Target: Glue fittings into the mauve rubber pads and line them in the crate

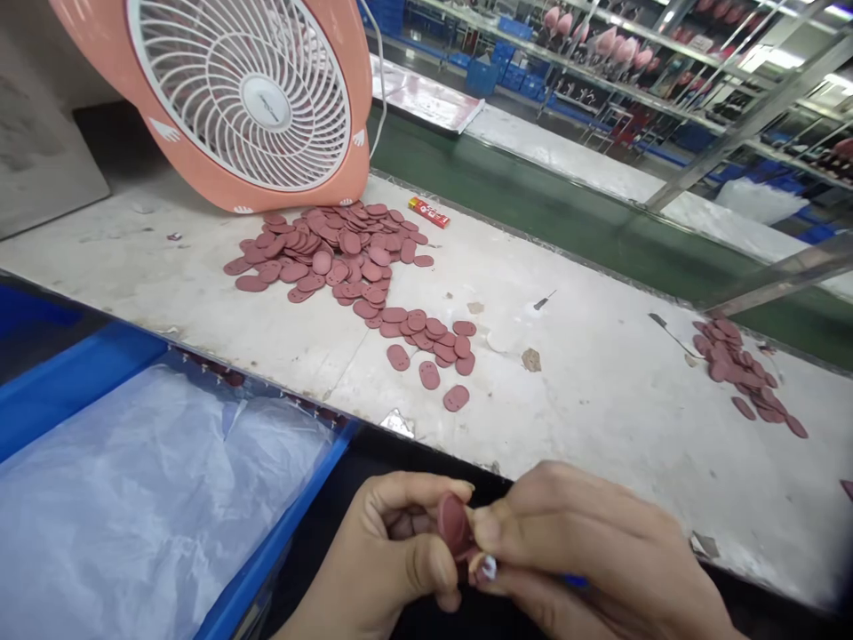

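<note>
Below the table's front edge, my left hand (393, 542) pinches a dark red oval piece (454, 524) between thumb and fingers, tilted on its edge. My right hand (579, 542) is closed at the right side of the same piece, its fingertips pressed against that edge. A small whitish, shiny bit (488, 567) shows between the hands; I cannot make out what it is. On the table, a large heap of like oval pieces (346, 244) lies in front of the fan. Several loose ones, some with small holes, trail toward me, the nearest oval piece (457, 397) lying apart.
An orange fan (363, 107) stands on the pale worktable (600, 427) at the back left. A smaller pile of oval pieces (739, 369) lies at right. Also there are a red-yellow packet (428, 212), a thin dark-handled tool (543, 301), and a lined blue crate (293, 524) at lower left.
</note>
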The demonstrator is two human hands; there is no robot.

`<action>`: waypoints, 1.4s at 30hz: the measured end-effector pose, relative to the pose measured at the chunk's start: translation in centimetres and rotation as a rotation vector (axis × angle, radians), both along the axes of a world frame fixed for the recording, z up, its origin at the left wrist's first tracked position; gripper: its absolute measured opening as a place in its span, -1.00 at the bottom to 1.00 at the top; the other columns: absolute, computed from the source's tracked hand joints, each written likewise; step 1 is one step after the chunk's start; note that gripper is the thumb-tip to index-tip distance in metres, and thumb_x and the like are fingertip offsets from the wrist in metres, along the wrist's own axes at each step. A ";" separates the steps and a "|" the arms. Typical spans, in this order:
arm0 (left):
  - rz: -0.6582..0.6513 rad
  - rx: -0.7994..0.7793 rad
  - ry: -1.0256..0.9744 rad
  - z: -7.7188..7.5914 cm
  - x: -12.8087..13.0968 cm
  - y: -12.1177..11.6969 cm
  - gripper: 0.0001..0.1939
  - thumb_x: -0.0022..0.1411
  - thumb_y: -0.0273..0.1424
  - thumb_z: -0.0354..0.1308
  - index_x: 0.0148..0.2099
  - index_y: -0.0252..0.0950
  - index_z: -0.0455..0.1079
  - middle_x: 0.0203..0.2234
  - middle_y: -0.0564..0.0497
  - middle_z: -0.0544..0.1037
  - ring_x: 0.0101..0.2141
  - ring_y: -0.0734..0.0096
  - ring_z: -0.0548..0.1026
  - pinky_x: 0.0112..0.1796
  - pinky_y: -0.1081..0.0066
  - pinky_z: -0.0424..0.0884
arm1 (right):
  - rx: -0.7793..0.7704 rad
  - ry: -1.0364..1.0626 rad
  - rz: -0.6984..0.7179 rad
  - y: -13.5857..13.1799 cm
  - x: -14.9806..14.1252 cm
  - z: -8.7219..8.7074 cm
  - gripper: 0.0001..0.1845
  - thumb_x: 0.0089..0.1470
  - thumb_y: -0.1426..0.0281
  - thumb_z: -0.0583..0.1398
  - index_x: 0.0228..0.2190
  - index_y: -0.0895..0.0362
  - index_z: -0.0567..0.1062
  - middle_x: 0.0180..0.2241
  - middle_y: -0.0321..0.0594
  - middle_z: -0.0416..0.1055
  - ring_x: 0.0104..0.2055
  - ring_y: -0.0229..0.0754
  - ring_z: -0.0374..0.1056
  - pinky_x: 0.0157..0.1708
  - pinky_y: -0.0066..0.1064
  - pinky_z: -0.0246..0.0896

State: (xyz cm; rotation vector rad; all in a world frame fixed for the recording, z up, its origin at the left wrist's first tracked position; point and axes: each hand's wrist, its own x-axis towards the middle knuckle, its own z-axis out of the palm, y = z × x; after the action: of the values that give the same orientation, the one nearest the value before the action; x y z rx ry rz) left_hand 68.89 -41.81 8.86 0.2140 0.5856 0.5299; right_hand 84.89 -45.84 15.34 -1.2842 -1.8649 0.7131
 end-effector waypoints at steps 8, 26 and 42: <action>0.075 0.008 0.067 -1.1 0.6 -0.6 -0.66 -0.21 -0.25 0.52 -0.30 -0.19 0.63 -0.62 0.14 0.50 -0.63 0.70 0.30 -0.57 0.70 0.32 | 0.020 0.027 -0.025 0.9 0.5 -0.7 -0.86 0.08 0.62 0.29 -0.28 0.24 0.52 -0.37 -0.23 0.56 -0.34 -0.35 0.47 -0.29 -0.57 0.40; 0.097 -0.059 0.003 -1.3 1.1 -0.3 -0.71 -0.06 -0.28 0.46 -0.25 -0.28 0.61 -0.50 0.10 0.57 -0.55 0.68 0.45 -0.57 0.75 0.38 | 0.001 -0.001 -0.081 1.8 0.8 -1.0 -0.90 0.06 0.56 0.32 -0.31 0.23 0.55 -0.41 -0.23 0.55 -0.36 -0.33 0.46 -0.31 -0.55 0.37; 0.174 -0.110 -0.035 -0.3 1.6 0.2 -0.89 0.04 -0.38 0.40 -0.34 -0.27 0.58 -0.49 0.12 0.60 -0.46 0.65 0.56 -0.54 0.77 0.47 | -0.113 0.107 -0.074 2.6 1.1 -1.0 -0.91 0.05 0.53 0.33 -0.32 0.22 0.56 -0.40 -0.27 0.54 -0.36 -0.34 0.45 -0.32 -0.54 0.35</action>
State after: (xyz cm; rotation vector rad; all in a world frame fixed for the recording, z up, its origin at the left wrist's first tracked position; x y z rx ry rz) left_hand 70.51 -41.64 8.54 0.0497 0.6008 0.6668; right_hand 85.97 -43.21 14.37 -1.3516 -1.7035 0.8418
